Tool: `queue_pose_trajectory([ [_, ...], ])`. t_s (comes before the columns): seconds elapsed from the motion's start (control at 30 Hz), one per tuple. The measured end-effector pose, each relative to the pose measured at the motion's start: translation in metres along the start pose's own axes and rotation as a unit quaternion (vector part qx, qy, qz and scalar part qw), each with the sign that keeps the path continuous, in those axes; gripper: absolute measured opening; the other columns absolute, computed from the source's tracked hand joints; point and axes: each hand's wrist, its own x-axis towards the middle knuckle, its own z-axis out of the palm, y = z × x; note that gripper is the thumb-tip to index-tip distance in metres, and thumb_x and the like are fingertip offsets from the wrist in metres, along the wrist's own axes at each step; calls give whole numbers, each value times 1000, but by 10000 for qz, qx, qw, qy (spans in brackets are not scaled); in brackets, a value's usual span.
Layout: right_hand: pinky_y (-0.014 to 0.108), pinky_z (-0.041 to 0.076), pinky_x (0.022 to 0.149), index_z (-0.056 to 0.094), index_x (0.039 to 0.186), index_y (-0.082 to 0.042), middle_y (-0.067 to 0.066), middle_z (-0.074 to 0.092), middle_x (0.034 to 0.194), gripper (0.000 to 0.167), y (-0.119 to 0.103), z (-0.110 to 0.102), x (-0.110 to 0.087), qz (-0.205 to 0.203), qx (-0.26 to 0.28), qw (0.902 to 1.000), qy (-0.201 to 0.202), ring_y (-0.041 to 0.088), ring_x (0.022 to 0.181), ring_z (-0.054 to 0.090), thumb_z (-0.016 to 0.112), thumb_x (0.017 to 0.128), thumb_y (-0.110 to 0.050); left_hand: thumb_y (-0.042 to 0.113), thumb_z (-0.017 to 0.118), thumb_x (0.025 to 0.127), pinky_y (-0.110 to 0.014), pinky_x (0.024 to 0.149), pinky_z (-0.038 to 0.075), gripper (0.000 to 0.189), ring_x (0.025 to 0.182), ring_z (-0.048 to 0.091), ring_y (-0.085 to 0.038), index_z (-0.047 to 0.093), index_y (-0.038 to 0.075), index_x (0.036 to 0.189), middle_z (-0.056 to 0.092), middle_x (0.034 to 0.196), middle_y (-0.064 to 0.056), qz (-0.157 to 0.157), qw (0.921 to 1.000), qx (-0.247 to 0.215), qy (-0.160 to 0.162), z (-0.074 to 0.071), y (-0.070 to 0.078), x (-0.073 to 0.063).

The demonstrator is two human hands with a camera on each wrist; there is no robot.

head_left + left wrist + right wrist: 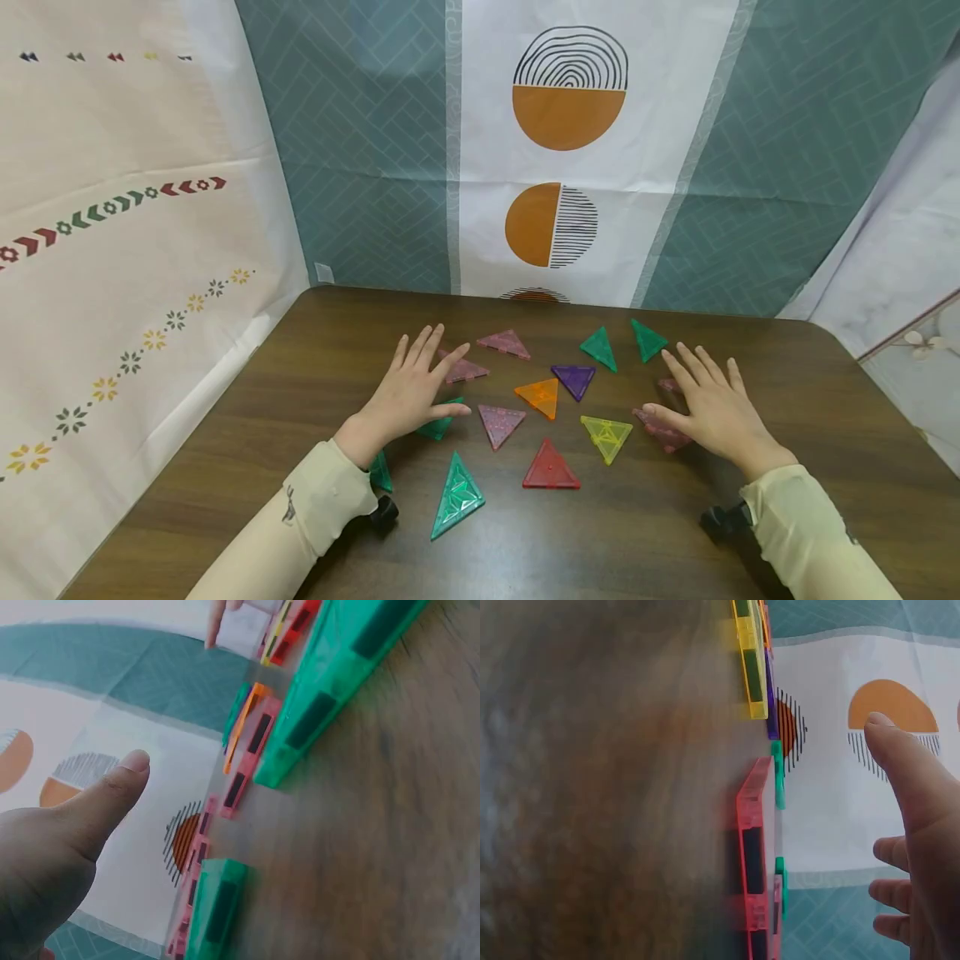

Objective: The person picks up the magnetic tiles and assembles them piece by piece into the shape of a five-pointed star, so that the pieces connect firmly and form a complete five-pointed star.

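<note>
Triangles, translucent and brightly coloured, lie scattered across the middle of the table (600,546), between and partly beneath two hands. Red tile (551,468) near the front centre; yellow tile (607,437) to its right; orange tile (542,397) and purple tile (573,381) just behind. Large green tile (457,500) nearest the wearer, left of the red one. Pink tiles lie toward both sides, two smaller green ones at the back right.

Left hand (401,396): palm down, fingers straight and a little spread, thumb out to the side, holding nothing. Fingertips reach over a pink tile (465,371); thumb over a green tile (442,423). The left wrist view shows the thumb raised above the tabletop, apart from the tiles.

Right hand (716,408): near mirror of the left, fingers extended and fanned, thumb pointing inward over another pink tile (660,431); grasp empty. In the right wrist view the thumb stands clear of that tile.

Forearms in pale sleeves (330,487) angle in from the lower corners, a dark device (384,515) at each wrist. Beyond the table hangs teal cloth (360,167).
</note>
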Motion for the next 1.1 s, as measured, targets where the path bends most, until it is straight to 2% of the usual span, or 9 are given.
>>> queue_pose_trajectory([
  [0.33, 66, 3, 115, 22, 153, -7, 20, 20, 159, 95, -10, -7, 1, -89, 96, 9999, 84, 47, 143, 19, 55, 86, -65, 60, 67, 79, -61, 117, 14, 88, 146, 20, -40, 33, 21, 150, 23, 157, -22, 306, 9994, 6, 191, -12, 12, 1],
  [0.67, 63, 26, 108, 35, 147, -4, 22, 43, 144, 87, -29, -18, 2, -427, 133, 9979, 478, 44, 133, 39, 61, 85, -59, 49, 74, 78, -56, 116, 24, 78, 141, 31, -40, 45, 14, 142, 37, 150, -23, 1005, 9934, -93, 553, -21, 25, 0],
  [0.8, 61, 34, 103, 39, 145, -4, 21, 48, 139, 81, -40, -22, 0, -418, 263, 9971, 576, 42, 126, 47, 62, 87, -56, 44, 78, 76, -54, 114, 29, 76, 138, 38, -39, 48, 14, 139, 42, 147, -21, 1259, 9895, -110, 698, -22, 32, 0],
  [1.0, 57, 46, 94, 46, 141, -8, 17, 55, 132, 68, -58, -25, -3, -461, 543, 9948, 729, 37, 117, 56, 62, 89, -50, 42, 81, 73, -51, 109, 39, 75, 130, 49, -33, 52, 13, 136, 51, 140, -17, 1596, 9833, -153, 857, -20, 40, 0],
  [1.1, 55, 48, 91, 50, 137, -8, 14, 59, 128, 61, -68, -22, -5, -558, 693, 9926, 831, 35, 117, 57, 62, 91, -46, 42, 81, 73, -48, 106, 42, 72, 126, 51, -29, 54, 12, 133, 54, 136, -14, 1762, 9802, -104, 893, -16, 44, -1],
])
